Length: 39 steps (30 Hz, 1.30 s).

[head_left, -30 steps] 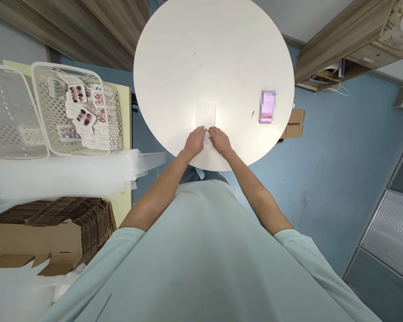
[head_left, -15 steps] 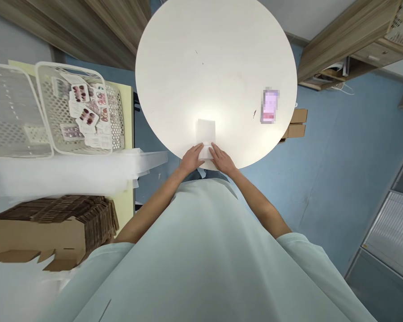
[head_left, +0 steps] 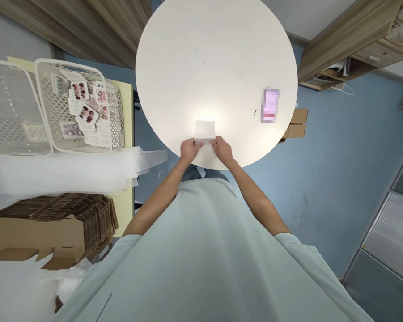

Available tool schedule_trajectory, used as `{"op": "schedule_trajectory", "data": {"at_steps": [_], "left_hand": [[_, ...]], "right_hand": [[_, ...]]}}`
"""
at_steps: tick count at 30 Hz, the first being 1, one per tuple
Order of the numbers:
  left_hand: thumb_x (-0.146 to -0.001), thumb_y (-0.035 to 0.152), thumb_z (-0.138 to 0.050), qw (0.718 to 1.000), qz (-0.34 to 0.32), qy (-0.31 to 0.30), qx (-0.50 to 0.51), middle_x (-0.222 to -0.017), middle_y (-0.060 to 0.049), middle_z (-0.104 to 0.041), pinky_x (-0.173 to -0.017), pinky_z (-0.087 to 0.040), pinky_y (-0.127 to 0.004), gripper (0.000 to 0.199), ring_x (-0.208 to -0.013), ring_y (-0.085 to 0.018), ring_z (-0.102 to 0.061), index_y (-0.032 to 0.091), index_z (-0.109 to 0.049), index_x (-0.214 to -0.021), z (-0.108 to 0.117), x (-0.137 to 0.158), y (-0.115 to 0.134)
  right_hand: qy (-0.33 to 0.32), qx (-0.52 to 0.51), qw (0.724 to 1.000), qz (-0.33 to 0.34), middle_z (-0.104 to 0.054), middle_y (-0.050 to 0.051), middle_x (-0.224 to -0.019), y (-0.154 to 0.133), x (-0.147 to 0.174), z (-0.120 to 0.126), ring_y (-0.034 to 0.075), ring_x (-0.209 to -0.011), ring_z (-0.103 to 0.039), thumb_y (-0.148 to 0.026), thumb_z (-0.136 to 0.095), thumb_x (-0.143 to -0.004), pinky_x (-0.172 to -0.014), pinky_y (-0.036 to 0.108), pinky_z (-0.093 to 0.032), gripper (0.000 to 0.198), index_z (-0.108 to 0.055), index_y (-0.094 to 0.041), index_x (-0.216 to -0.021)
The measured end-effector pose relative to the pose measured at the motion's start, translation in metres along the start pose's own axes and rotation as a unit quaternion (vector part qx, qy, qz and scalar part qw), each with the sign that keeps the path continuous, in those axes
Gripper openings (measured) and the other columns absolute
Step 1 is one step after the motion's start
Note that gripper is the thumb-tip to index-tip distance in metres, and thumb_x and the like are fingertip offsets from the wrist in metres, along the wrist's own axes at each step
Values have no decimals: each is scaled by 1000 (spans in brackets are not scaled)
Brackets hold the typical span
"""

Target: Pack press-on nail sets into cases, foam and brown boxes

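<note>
A folded white sheet, soft and foam-like, lies at the near edge of the round white table. My left hand pinches its near left corner between thumb and fingers. At the near right corner, my right hand grips the same fold. Both hands rest close to the tabletop. Whether anything is wrapped inside the sheet cannot be seen.
A blurred-out phone-like object lies on the table's right side. To the left stand a white basket of press-on nail packs, an emptier basket, white sheets and flattened cardboard boxes. Small cartons sit beyond the table's right edge.
The near part of the white sheet has been folded away from me, so it looks shorter. Both hands have moved slightly forward, their fingers now pinching the fold instead of lying over the sheet.
</note>
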<state>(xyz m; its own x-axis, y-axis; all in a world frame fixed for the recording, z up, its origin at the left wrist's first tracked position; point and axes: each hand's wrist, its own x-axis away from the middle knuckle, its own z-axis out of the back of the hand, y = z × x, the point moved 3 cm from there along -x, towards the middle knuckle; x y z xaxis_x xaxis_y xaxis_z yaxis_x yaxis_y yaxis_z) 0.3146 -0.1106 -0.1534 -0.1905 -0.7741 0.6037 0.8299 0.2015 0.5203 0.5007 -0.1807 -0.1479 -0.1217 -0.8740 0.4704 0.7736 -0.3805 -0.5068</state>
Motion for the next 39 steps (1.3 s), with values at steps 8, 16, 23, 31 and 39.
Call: {"op": "schedule_trajectory", "data": {"at_steps": [8, 16, 23, 31, 39], "left_hand": [[-100, 46, -72, 999, 36, 26, -19, -97, -10, -75, -87, -54, -40, 24, -97, -31, -70, 23, -69, -101, -7, -8, 12], [-95, 42, -80, 998, 52, -9, -45, -102, -14, -74, -97, -56, -49, 24, -109, -39, -71, 22, -67, -100, -6, -32, 14], [-88, 38, -86, 999, -15, -5, -36, -121, -15, -75, -110, -56, -55, 39, -124, -41, -69, 24, -68, -119, 11, -36, 3], [-101, 35, -76, 996, 86, -2, 36, -119, -13, -79, -110, -55, -50, 35, -124, -35, -73, 21, -59, -128, 19, -1, -8], [-95, 24, -80, 998, 15, -29, 44, -135, -15, -71, -107, -57, -47, 32, -121, -32, -73, 23, -60, -120, 25, 0, -4]], "right_hand": [[38, -92, 993, -64, -74, 13, -131, 4, -27, -1, 27, -109, -74, -41, -58, -112, -100, 43, -64, 45, -61, -20, -153], [3, 49, 995, 84, -57, 20, -165, -29, -38, 13, 36, -155, -50, -10, -44, -110, -126, 56, -49, 48, -64, -17, -154], [11, 47, 997, 62, -71, 21, -137, -34, -35, 5, 37, -129, -64, -19, -57, -110, -113, 56, -56, 25, -72, -15, -130], [48, -110, 983, -140, -83, 10, -105, -27, -17, -11, 32, -102, -79, -30, -78, -99, -97, 46, -63, 59, -56, -19, -152], [100, -184, 939, -273, -87, 11, -102, -44, -7, -23, 29, -102, -84, -36, -80, -95, -101, 45, -64, 19, -75, -21, -104]]}}
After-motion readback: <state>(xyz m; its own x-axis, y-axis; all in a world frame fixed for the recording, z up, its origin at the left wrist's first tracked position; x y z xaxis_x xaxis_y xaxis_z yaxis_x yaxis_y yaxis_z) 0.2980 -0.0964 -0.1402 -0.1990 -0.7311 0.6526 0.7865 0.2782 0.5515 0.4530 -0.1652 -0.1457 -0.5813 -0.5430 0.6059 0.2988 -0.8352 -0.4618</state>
